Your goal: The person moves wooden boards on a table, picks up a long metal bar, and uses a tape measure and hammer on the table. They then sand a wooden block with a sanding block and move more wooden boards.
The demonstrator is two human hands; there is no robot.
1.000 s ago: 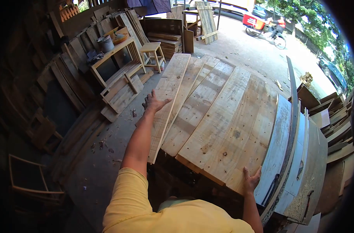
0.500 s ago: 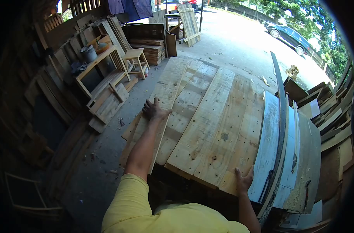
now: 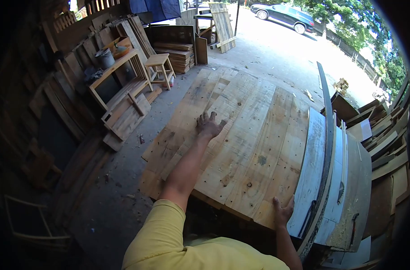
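Observation:
A wide layer of wooden planks [image 3: 269, 148] lies side by side in front of me, dotted with small dark nail holes and knots. My left hand [image 3: 210, 126] rests on a pale plank [image 3: 239, 95] left of the middle, fingers spread and nothing held in them. That plank lies close along its right-hand neighbour. Lower wooden boards [image 3: 174, 135] show to its left. At the near right corner, my right hand [image 3: 283, 212] touches the plank edge with thumb and fingers apart.
Bluish-white boards [image 3: 314, 157] and a long dark bar [image 3: 327, 135] run along the right. Beyond them lie a round saw blade [image 3: 341, 192] and a dark-handled tool [image 3: 354, 227]. A stool [image 3: 158, 64] and a wooden frame bearing a bucket [image 3: 105, 58] stand left.
My left hand and the plank under it have moved right, closing the gap between planks and baring the boards on the left. My right hand stays at the corner. The car appears farther left.

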